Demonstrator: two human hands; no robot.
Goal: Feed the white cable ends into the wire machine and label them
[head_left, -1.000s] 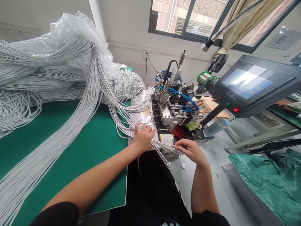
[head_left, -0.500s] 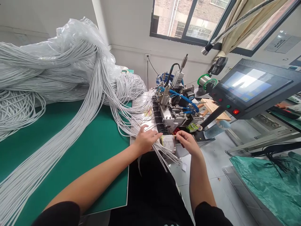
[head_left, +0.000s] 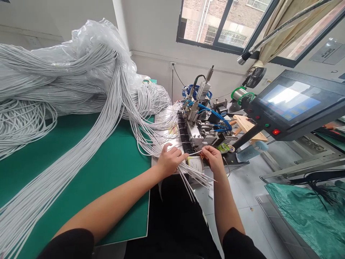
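My left hand [head_left: 171, 160] is closed over a bundle of white cables [head_left: 198, 173] at the table's right edge, its thumb and forefinger pinching one of them. That single white cable [head_left: 194, 154] runs taut to my right hand [head_left: 212, 158], which pinches it near its end; the tip is hidden by the fingers. The loose ends of the bundle fan out below, over my lap. Just beyond both hands stands a bench machine [head_left: 195, 129] with metal cylinders and blue air hoses. Several cables lie across its black slotted rail [head_left: 184, 135].
A large pile of white cables [head_left: 88, 93], partly under clear plastic, covers the back of the green table [head_left: 121, 194]. At right, a control screen [head_left: 291, 99] stands on a post, beside a wire spool [head_left: 239, 94]. A green tarp [head_left: 309, 208] lies at lower right.
My right hand has moved slightly up and nearer the machine, so the single cable now slants upward. My left hand stays on the bundle. The whole view has shifted a little.
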